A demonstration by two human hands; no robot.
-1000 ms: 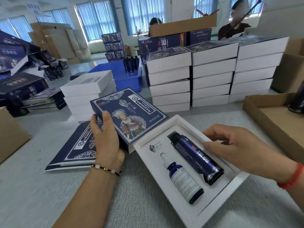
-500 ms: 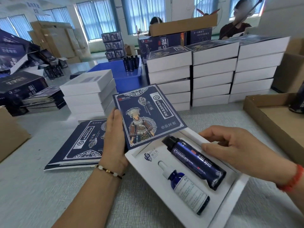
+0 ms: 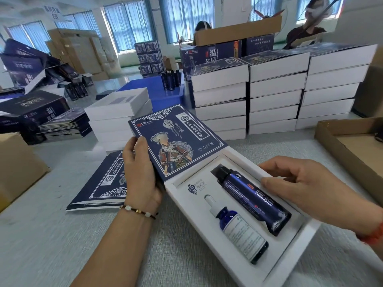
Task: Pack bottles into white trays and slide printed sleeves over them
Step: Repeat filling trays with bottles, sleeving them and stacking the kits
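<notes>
A white tray [image 3: 298,243] lies on the grey table in front of me. In it rest a dark blue spray bottle [image 3: 251,198] and a smaller blue dropper bottle [image 3: 238,228] with a white label. My left hand [image 3: 141,172] grips a dark blue printed sleeve [image 3: 176,139] by its left edge; the sleeve's near end overlaps the tray's far corner. My right hand [image 3: 306,187] holds the tray's right rim, its thumb touching the spray bottle's side.
Flat printed sleeves [image 3: 103,183] lie left of my left hand. Several stacks of white boxes [image 3: 275,94] stand behind the tray, and a shorter stack [image 3: 118,117] at back left. A shallow cardboard box [image 3: 352,146] sits at the right, a blue crate [image 3: 161,94] farther back.
My left hand has carried the sleeve from the left toward the tray and turned it, so its end now overlaps the tray's far corner. My right hand stays on the tray.
</notes>
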